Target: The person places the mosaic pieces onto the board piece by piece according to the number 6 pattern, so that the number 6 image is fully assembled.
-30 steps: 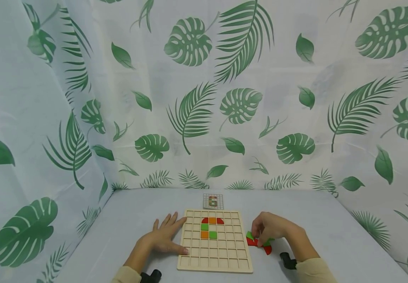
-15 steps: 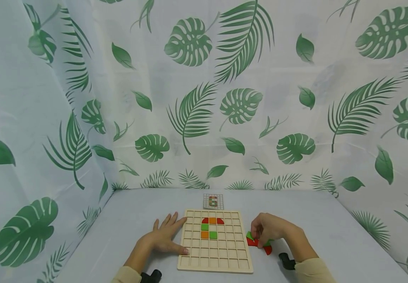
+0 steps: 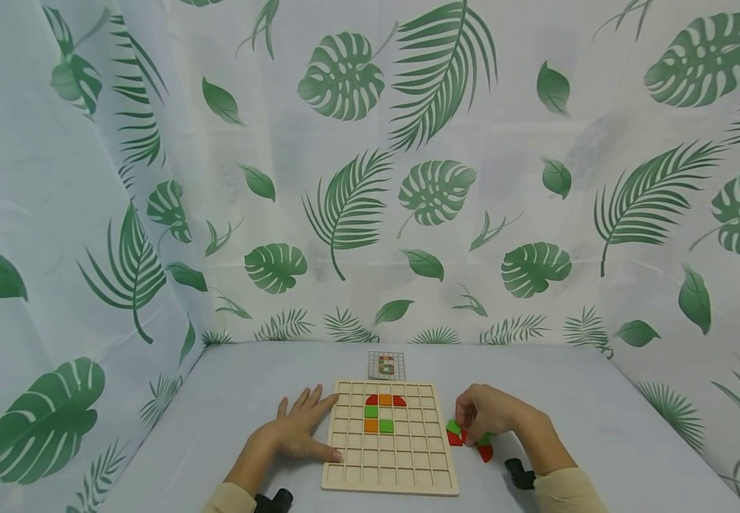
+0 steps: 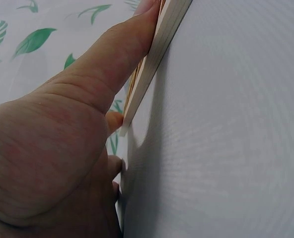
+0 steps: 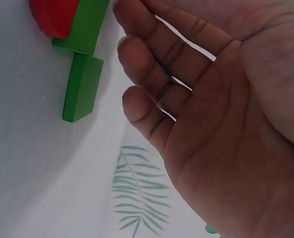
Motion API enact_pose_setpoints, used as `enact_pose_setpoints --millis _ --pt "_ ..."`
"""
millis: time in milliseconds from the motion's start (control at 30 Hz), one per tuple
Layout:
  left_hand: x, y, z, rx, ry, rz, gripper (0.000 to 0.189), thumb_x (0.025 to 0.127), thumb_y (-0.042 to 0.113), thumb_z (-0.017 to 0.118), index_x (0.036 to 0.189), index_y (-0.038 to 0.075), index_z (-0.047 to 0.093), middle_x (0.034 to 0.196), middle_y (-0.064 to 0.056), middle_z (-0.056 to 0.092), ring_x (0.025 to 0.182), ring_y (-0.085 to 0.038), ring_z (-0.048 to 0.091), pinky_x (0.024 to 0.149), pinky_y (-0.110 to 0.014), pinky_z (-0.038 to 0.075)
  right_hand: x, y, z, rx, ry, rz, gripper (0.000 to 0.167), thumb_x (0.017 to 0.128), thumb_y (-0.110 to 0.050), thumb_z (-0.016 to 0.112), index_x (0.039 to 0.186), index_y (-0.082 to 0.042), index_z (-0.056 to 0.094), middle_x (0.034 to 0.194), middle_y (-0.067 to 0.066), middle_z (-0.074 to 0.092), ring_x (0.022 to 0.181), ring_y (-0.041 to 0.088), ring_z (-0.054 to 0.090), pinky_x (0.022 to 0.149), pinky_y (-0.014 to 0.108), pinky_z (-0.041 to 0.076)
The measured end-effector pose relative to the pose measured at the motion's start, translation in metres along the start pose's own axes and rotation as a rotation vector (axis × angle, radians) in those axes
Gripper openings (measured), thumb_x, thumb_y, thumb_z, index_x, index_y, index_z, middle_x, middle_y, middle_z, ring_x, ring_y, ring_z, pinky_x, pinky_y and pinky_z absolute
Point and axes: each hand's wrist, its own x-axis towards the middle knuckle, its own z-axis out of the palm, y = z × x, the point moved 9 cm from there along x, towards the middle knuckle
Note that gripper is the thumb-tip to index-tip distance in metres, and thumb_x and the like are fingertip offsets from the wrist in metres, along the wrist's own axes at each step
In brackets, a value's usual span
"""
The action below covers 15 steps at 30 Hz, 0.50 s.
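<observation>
A wooden grid board (image 3: 402, 456) lies on the table, with several red, orange and green tiles (image 3: 386, 425) set in its upper cells. My left hand (image 3: 296, 431) has its fingers spread at the board's left side, thumb resting on the rim and index finger by the upper edge. In the left wrist view the thumb (image 4: 112, 59) lies over the wooden edge. My right hand (image 3: 488, 410) is right of the board, pinching a small red tile (image 3: 464, 435) at the fingertips. Loose green tiles (image 5: 82, 87) and a red rounded tile (image 3: 485, 453) lie beneath and beside it.
A small pattern card (image 3: 386, 365) showing a coloured G stands or lies just behind the board. Leaf-printed white cloth (image 3: 370, 178) hangs behind and at the sides of the table. Black wrist devices (image 3: 520, 474) sit at both wrists.
My right hand's fingertips have drawn a red tile up out of the loose pile, slightly apart from the red one beside it. The left hand and the board stay put.
</observation>
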Motion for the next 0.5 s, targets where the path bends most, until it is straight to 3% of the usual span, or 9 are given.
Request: enact_pose_setpoints --millis 267,500 --pt "0.0002 -0.0003 0.0002 0.002 -0.005 -0.002 0.115 0.073 0.075 0.080 0.164 0.023 0.032 0.174 -0.019 0.016 0.161 -0.045 0.010 0.120 -0.079 0.000 0.0016 0.0031 -0.0050 -0.050 0.060 0.035 0.026 0.070 -0.002 0.093 0.078 -0.011 0.070 0.072 0.000 0.065 0.069 0.017 0.057 0.060 0.030 0.048" --pt "0.0002 0.0002 -0.0003 0.005 -0.006 -0.006 0.114 0.073 0.074 0.080 0.164 0.023 0.033 0.174 -0.019 0.016 0.161 -0.045 0.010 0.120 -0.079 0.000 0.0026 0.0037 -0.0092 -0.069 0.089 -0.002 0.020 0.076 -0.003 0.090 0.080 -0.010 0.072 0.072 -0.002 0.065 0.068 0.016 0.058 0.059 0.029 0.048"
